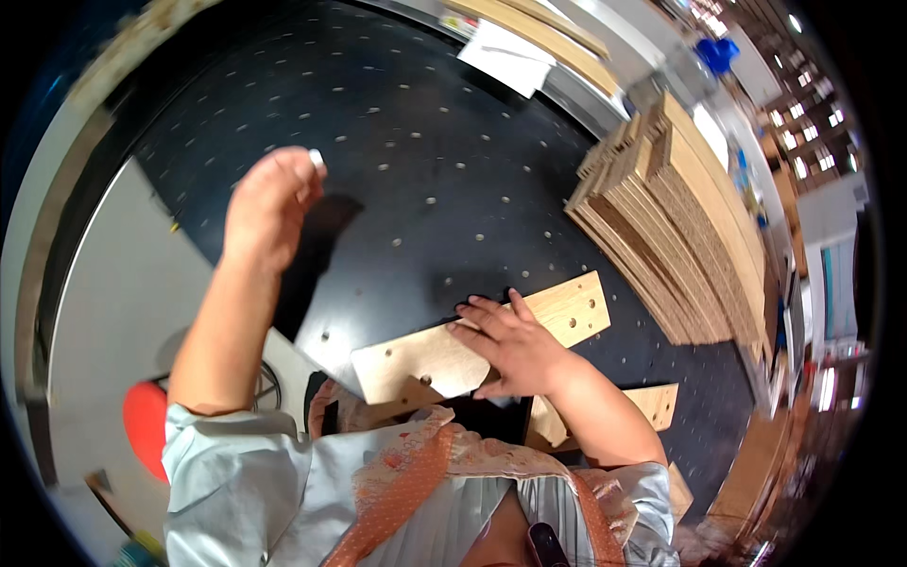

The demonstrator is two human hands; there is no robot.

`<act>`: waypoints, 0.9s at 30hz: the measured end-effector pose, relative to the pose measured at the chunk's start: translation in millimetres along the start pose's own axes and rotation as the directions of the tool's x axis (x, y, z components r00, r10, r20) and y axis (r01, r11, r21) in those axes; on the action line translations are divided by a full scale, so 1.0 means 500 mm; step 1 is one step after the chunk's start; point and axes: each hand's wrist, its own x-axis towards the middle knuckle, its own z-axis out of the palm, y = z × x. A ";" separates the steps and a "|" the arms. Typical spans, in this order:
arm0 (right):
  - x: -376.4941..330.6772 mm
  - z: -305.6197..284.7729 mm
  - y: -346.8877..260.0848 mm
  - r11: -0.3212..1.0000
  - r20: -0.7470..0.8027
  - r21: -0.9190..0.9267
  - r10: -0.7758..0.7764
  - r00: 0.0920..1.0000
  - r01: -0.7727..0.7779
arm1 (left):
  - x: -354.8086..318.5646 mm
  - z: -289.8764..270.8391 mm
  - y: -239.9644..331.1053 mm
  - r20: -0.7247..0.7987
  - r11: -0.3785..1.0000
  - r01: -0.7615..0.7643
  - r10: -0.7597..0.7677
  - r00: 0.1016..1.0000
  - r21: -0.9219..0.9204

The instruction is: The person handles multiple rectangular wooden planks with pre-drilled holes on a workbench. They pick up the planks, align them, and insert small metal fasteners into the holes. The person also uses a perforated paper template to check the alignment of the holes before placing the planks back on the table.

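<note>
Clear container [682,79]: at the upper right, beyond the board stack; a blue thing [716,55] shows at its edge; too blurred to tell whether it sits inside, or what else the container holds.
Left hand [274,206]: raised over the tabletop [435,146], to the left of the drilled board; fingers curled in, with a small white piece [316,159] pinched at the tips.
Right hand [515,348]: laid palm down across the middle of the board, fingers spread wide; it presses flat and grips nothing.
Drilled board [416,364]: pale wood, lying aslant at the near side of the tabletop, in front of the person; round holes show toward both ends.
Second board [658,406]: partly hidden by the right forearm; holes in it too.
Board stack [671,231]: on the tabletop at the right, well apart from both hands.
White paper [507,59]: at the far edge.
</note>
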 end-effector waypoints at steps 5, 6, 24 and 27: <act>0.005 -0.002 -0.008 0.977 -0.248 -0.041 -0.212 0.945 0.208 | -0.309 -0.005 0.024 0.090 0.584 -0.433 0.523 0.848 0.687; -0.007 -0.011 -0.011 0.977 -0.264 0.002 -0.205 0.943 0.213 | -0.349 0.007 0.026 0.255 0.343 -0.539 0.610 0.751 0.769; -0.180 -0.078 -0.153 0.972 -0.277 -0.111 -0.229 0.933 0.206 | -0.490 0.063 -0.008 0.796 -0.104 -0.849 0.421 0.434 0.518; -0.207 -0.081 -0.165 0.975 -0.319 -0.125 -0.217 0.923 0.186 | -0.488 0.077 0.007 0.840 -0.078 -0.893 0.382 0.385 0.444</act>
